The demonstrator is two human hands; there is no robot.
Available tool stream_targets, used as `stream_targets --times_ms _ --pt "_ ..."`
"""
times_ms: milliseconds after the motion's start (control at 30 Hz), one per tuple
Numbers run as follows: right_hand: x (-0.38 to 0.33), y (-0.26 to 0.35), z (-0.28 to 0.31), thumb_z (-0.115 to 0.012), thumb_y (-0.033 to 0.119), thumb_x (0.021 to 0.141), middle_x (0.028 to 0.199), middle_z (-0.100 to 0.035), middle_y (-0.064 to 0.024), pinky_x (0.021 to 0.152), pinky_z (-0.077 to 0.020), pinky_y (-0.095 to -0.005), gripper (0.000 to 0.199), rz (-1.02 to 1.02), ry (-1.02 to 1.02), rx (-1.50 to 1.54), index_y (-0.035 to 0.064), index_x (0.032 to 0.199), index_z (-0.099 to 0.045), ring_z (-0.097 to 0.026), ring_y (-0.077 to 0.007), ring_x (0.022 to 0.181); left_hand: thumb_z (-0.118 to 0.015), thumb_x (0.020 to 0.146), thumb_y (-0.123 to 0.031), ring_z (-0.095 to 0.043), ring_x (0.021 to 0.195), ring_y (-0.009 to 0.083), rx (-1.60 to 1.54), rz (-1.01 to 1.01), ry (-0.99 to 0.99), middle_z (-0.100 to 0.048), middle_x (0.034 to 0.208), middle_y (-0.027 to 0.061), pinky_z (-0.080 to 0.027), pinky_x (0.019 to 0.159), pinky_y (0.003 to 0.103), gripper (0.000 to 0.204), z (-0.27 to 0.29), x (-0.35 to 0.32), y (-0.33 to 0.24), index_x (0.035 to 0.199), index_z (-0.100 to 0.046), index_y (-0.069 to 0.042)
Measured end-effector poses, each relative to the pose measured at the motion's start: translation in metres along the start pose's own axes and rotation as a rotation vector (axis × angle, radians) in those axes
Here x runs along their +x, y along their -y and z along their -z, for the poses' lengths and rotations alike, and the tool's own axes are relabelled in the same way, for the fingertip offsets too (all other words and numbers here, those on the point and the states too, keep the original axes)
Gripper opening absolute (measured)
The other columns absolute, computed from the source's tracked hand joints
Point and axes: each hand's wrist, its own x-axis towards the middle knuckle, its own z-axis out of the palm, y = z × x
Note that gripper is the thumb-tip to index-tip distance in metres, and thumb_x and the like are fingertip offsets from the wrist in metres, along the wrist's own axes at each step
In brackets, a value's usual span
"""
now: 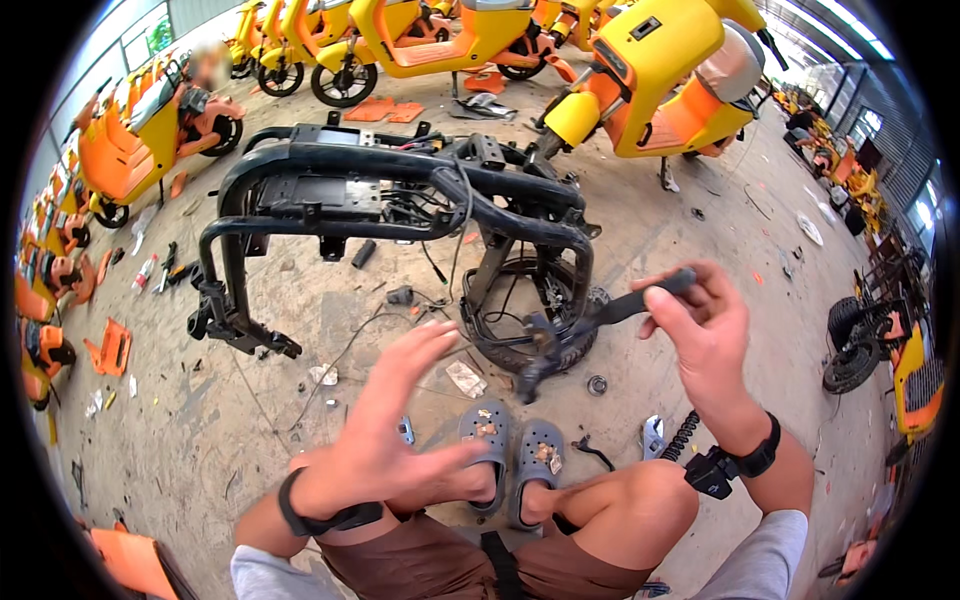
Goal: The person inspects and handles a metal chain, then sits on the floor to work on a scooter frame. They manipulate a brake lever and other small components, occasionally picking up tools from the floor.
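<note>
My right hand grips one end of a black angled bar, pinched between thumb and fingers. The bar's other end, blurred, hangs down to the left in front of the wheel; its exact kind I cannot make out. My left hand is raised above my left knee, thumb and fingers spread, holding nothing. Beyond both hands stands a stripped black scooter frame, with loose cables and a metal battery bay. The wheel sits under the frame's right end.
Yellow and orange scooters line the back, with one yellow scooter close behind the frame. On the concrete floor lie orange panels, a black tube, a ring-shaped part, scattered cables and scraps. A partly stripped scooter is at right.
</note>
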Motion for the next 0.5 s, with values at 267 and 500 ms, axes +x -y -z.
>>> stream_targets --times_ms 267,500 --pt "0.004 -0.03 -0.046 -0.067 0.015 0.088 0.089 -0.067 -0.0112 0.063 -0.0546 -0.0278 0.022 -0.434 0.101 0.244 -0.0003 0.099 -0.057 -0.067 -0.0179 0.074 -0.073 0.079 0.001 -0.058 0.104 0.0125 -0.887 0.502 0.191 -0.06 0.116 0.0106 -0.049 0.089 0.028 0.065 -0.029 0.005 0.037 0.137 -0.043 -0.001" --pt "0.008 -0.051 -0.044 -0.066 0.021 0.09 0.091 -0.068 -0.007 0.069 -0.0518 -0.0286 0.022 -0.556 0.201 0.386 0.0009 0.097 -0.063 -0.064 -0.0144 0.077 -0.07 0.077 0.006 -0.063 0.091 0.0095 -0.843 0.59 0.134 -0.067 0.102 0.0092 -0.052 0.077 0.024 0.057 -0.038 -0.003 0.043 0.129 -0.05 -0.002"
